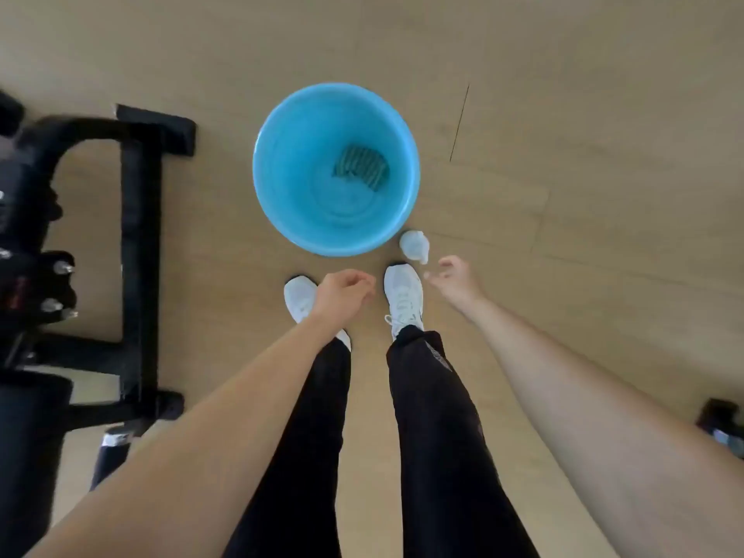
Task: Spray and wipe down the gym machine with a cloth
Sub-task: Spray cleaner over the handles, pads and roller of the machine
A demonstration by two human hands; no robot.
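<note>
wood-tone floor (563,114) fills the view. black gym machine (139,235) along the 9 o'clock edge, frame tubes and bolt heads showing, partly blurred. person stands at 6 o'clock, black trousers (435,416), both bare forearms reaching down toward centre. blue bucket (277,195) sits on the floor just to 12 o'clock of centre, open top facing the camera; what looks like a little water in the bottom, can't confirm. white shoes: left shoe (300,296) and right shoe (402,294), toes pointing at the bucket, right toe nearly at its rim. left grip (342,294) released, fingers loosely curled, nothing in it, hanging over the left shoe. right grip (455,281) released too, fingers relaxed and slightly spread, nothing in it, fingertips just beside the spray bottle at its 5 o'clock; contact not clear. cloth (360,167), green striped, folded, lies inside the bucket on the bottom toward its 1 o'clock side. spray bottle (414,244), pale, translucent, on the floor at the bucket's 5 o'clock, close to the rim. small dark object (720,424) at the 4 o'clock edge, too cut off to identify.
</note>
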